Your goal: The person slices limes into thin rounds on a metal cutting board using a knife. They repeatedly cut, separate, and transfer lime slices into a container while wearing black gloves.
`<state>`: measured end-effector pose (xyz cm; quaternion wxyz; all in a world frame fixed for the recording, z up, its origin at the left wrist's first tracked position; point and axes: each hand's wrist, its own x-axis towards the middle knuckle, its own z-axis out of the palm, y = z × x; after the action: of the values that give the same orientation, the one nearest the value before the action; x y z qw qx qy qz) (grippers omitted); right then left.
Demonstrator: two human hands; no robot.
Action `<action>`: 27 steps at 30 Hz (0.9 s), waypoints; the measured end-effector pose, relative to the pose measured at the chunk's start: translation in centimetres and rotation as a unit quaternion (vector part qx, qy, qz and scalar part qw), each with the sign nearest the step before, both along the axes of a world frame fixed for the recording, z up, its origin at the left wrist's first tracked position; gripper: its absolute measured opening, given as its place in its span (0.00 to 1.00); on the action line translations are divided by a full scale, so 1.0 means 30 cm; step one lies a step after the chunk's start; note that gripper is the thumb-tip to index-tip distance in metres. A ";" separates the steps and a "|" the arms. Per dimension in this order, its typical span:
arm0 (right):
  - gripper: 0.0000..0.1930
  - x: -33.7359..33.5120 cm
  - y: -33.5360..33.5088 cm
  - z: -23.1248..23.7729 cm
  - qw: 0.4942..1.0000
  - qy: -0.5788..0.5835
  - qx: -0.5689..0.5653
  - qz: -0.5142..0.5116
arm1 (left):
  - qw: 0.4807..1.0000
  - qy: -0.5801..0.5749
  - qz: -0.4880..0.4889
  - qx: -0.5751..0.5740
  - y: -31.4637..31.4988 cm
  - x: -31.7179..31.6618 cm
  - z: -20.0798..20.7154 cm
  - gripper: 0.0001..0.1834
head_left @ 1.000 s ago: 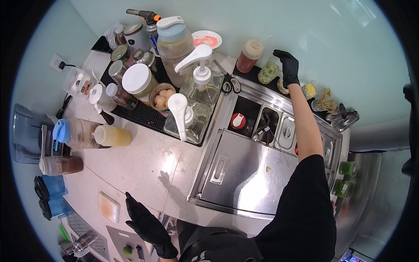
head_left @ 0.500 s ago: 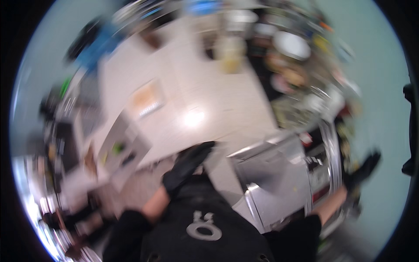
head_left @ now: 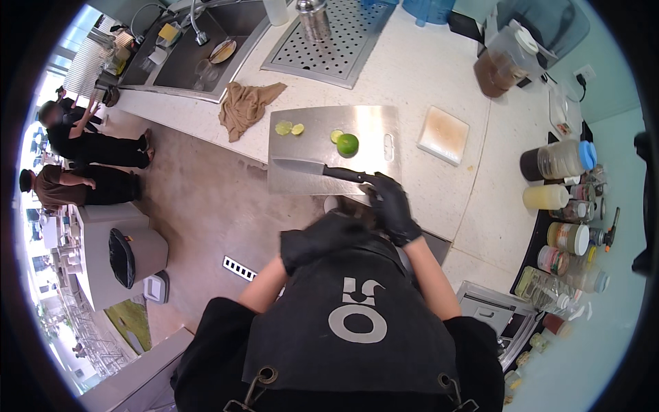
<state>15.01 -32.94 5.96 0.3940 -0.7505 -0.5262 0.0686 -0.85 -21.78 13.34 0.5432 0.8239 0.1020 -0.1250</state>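
A stainless steel cutting board (head_left: pixel 309 180) lies across the counter's front edge. On it is a knife (head_left: pixel 302 167) with a dark handle, its blade pointing left. My right hand (head_left: pixel 393 209), black-gloved, has its fingers closed at the handle's end. A cut lime (head_left: pixel 347 145) with a pale slice beside it sits behind the handle, and lime pieces (head_left: pixel 284 128) lie farther left. My left hand (head_left: pixel 326 238), also gloved, is held across the front of my apron; its fingers are smeared and partly lost against the dark cloth.
A brown cloth (head_left: pixel 247 108) lies left of the board, near the sink (head_left: pixel 230 86). A shallow white square container (head_left: pixel 443 135) stands to the right. Several jars and bottles (head_left: pixel 546 198) line the right wall. Two people (head_left: pixel 96 143) are beyond the counter at far left, near a bin (head_left: pixel 137 257).
My view has swung left, bringing the board nearer the middle. My right hand has come from the far right, by the metal unit, to the knife handle. My left hand stays before my apron.
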 end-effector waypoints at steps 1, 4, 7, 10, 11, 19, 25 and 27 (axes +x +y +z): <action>0.16 -0.014 0.084 -0.034 0.999 -0.035 -0.019 0.014 | 0.994 0.013 0.098 -0.044 0.086 -0.017 0.029 0.15; 0.20 -0.061 0.255 -0.048 0.989 -0.099 -0.103 0.038 | 0.947 -0.028 0.299 0.115 0.307 -0.027 -0.059 0.17; 0.18 -0.101 0.323 -0.038 0.961 -0.164 -0.224 -0.004 | 0.930 -0.082 0.327 0.147 0.466 0.083 -0.136 0.17; 0.14 -0.121 0.351 -0.028 0.949 -0.165 -0.268 -0.002 | 0.938 -0.132 0.250 0.199 0.527 0.202 -0.278 0.20; 0.13 -0.129 0.356 -0.017 0.947 -0.156 -0.280 -0.003 | 0.937 -0.152 0.220 0.225 0.530 0.239 -0.300 0.20; 0.11 -0.184 0.322 -0.006 0.951 -0.067 -0.295 -0.072 | 0.965 -0.090 0.214 0.126 0.552 0.305 -0.289 0.12; 0.23 -0.143 0.256 0.025 0.916 0.209 -0.314 -0.137 | 0.869 -0.095 0.398 -0.278 0.613 0.110 -0.100 0.15; 0.24 -0.124 0.252 0.014 0.916 0.242 -0.285 -0.144 | 0.827 -0.087 0.428 -0.354 0.607 0.053 -0.092 0.15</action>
<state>11.30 -25.37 6.38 0.2838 -0.8593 -0.2591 0.3376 0.75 -3.56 10.57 0.8034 0.4558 0.3460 0.1644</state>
